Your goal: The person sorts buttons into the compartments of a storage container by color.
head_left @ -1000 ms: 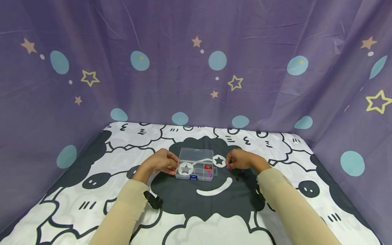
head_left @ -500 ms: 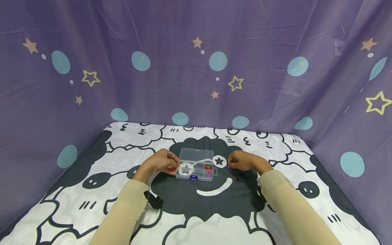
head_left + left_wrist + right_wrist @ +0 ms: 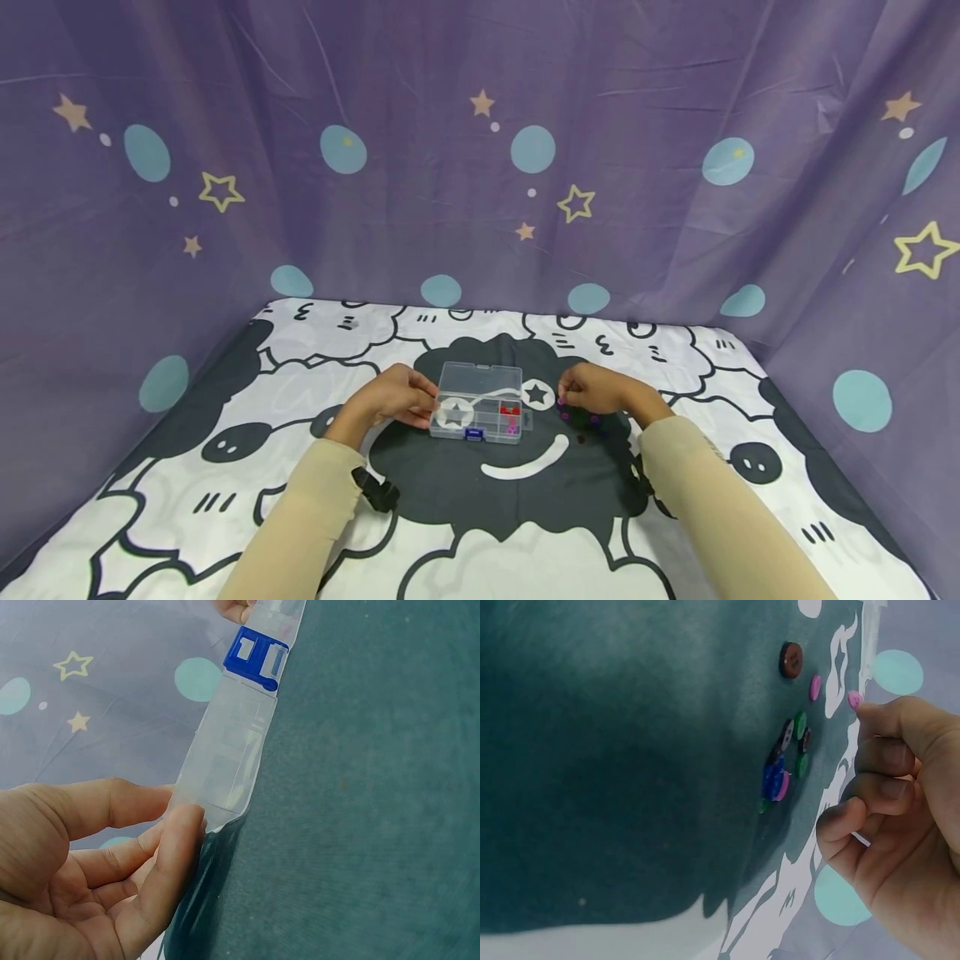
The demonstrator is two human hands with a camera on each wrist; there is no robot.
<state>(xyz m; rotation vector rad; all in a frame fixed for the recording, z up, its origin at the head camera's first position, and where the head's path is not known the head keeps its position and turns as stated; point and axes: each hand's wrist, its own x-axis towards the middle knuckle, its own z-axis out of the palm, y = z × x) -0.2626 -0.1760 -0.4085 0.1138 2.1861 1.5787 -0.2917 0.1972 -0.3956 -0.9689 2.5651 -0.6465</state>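
Observation:
A clear plastic compartment box [image 3: 489, 432] stands with its lid [image 3: 480, 377] raised, blue latch [image 3: 256, 658] at the front. Red buttons [image 3: 510, 410] and pink buttons [image 3: 512, 426] lie in its right-hand compartments. My left hand [image 3: 396, 397] holds the box's left end, thumb and fingers at the corner. To the right of the box, my right hand [image 3: 596, 388] pinches a small pink button [image 3: 855, 699] between thumb and index finger, the other fingers curled. Below it on the cloth lie another pink button [image 3: 815, 688], a brown button [image 3: 791, 660] and a cluster with blue [image 3: 773, 778] and green buttons [image 3: 801, 724].
A cartoon-printed cloth [image 3: 517, 500] in black and white covers the table. Purple curtains [image 3: 420, 225] with stars and dots hang behind and at both sides. A black strap [image 3: 377, 490] sits by the left sleeve.
My right hand has lifted slightly from the loose buttons with a pink button at its fingertips. My left hand and the box have stayed in place.

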